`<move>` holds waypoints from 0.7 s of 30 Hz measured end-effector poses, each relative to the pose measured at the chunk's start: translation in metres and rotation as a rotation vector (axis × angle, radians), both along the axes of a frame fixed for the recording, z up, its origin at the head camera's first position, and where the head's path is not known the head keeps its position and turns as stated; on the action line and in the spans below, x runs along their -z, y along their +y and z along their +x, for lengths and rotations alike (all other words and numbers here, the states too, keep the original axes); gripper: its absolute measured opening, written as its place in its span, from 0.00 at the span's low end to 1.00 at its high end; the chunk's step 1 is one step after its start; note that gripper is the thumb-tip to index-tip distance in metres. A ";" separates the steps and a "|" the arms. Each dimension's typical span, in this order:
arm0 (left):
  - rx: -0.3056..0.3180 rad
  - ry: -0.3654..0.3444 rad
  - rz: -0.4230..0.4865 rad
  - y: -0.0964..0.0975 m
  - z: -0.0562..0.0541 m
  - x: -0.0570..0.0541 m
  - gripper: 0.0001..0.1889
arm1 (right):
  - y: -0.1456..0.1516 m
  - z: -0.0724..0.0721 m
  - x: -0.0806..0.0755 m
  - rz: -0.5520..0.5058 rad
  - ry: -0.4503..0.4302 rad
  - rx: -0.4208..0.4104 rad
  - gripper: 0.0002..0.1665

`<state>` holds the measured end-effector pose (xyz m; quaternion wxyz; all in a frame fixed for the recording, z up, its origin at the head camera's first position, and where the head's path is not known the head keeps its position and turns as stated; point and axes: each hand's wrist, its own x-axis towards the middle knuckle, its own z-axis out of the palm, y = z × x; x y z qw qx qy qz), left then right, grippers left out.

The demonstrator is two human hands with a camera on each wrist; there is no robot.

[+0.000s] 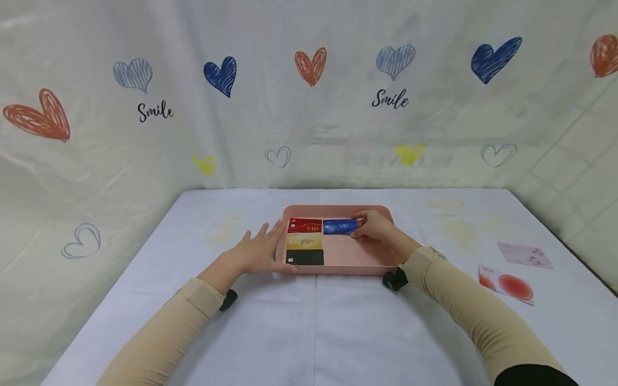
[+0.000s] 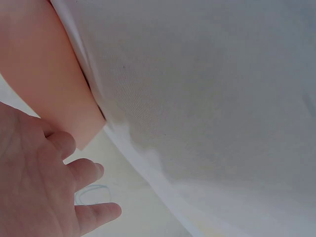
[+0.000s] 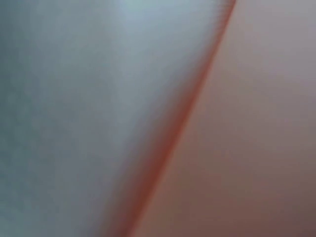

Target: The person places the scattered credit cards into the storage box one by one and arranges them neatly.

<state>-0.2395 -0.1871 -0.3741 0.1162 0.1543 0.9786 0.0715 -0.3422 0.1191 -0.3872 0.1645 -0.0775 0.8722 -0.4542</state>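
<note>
A pink tray (image 1: 357, 256) lies on the table with cards in it. Down its left side run a red VIP card (image 1: 301, 223), a gold card (image 1: 303, 242) and a black card (image 1: 304, 258). My right hand (image 1: 375, 228) pinches the right end of a blue VIP card (image 1: 338, 227), which lies beside the red one. Spread at the tray's left edge is my left hand (image 1: 259, 252), its thumb along the near left corner. The left wrist view shows that hand (image 2: 34, 177) by the tray wall (image 2: 59, 74). In the right wrist view only a blurred tray wall (image 3: 256, 123) shows.
To the right on the white tablecloth (image 1: 280, 332) lie a pale pink card (image 1: 524, 255) and a card with red round shapes (image 1: 507, 285). Behind the table hangs a whitish curtain (image 1: 338, 118) printed with hearts.
</note>
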 end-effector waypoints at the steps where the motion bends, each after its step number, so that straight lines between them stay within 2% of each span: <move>1: 0.000 -0.001 -0.002 0.000 0.000 0.000 0.65 | 0.000 0.000 0.000 -0.001 -0.005 0.002 0.37; 12: 0.006 0.000 0.004 -0.001 -0.001 0.000 0.65 | 0.000 0.002 -0.003 -0.029 -0.024 -0.012 0.36; 21: 0.007 0.004 0.024 -0.002 -0.002 0.002 0.65 | 0.000 -0.003 0.005 0.018 0.009 -0.017 0.34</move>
